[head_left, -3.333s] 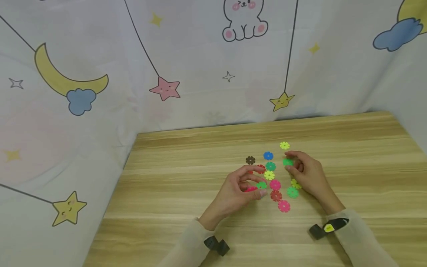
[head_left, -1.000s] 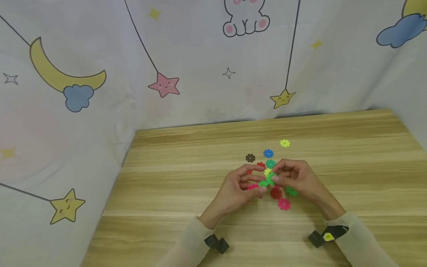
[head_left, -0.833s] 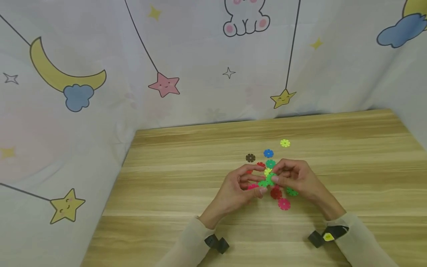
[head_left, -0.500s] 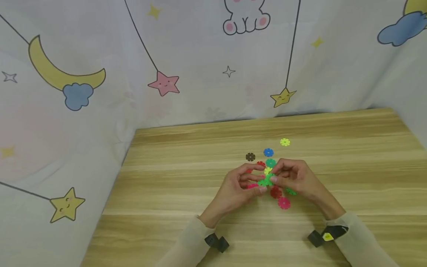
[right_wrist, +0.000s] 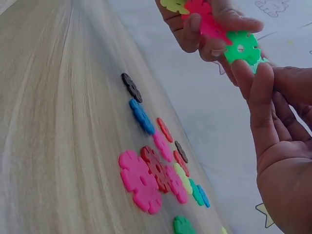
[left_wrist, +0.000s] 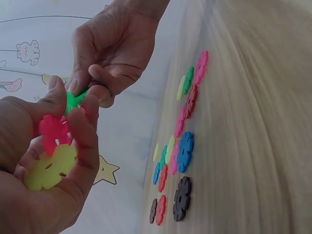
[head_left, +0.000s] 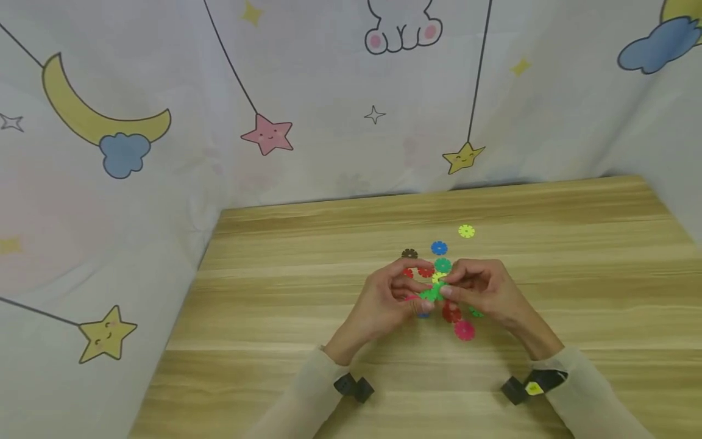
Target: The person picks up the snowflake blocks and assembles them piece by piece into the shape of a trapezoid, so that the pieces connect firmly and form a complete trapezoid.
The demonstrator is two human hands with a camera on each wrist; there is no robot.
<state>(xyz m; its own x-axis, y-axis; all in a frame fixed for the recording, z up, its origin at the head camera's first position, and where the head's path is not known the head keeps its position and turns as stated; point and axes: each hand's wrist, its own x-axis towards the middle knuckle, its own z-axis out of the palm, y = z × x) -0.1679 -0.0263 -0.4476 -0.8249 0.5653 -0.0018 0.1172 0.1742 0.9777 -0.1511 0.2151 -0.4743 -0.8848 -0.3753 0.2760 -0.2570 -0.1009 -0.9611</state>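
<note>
My left hand (head_left: 384, 299) holds a short chain of notched plastic snowflake discs: a yellow disc (left_wrist: 51, 168), a pink disc (right_wrist: 209, 22) and a green disc (right_wrist: 240, 48). Facing it, my right hand (head_left: 488, 289) pinches a second green disc (head_left: 439, 291) between thumb and index finger. That disc meets the edge of the chain's green one; whether their slots interlock is hidden by fingertips. Both hands are raised off the table, fingertips close together. Below them lie loose discs, among them a pink disc (head_left: 464, 330) and a dark red disc (head_left: 451, 313).
On the wood-grain table (head_left: 274, 341) more loose discs lie beyond the hands: a blue disc (head_left: 439, 248), a brown disc (head_left: 409, 253), a teal disc (head_left: 442, 265) and a yellow-green disc (head_left: 467, 231). A printed curtain (head_left: 329, 73) hangs behind the table's far edge.
My right hand has taken a green disc from the table's right side and brought it left to the chain. The left hand has lifted slightly, showing a blue disc beneath it.
</note>
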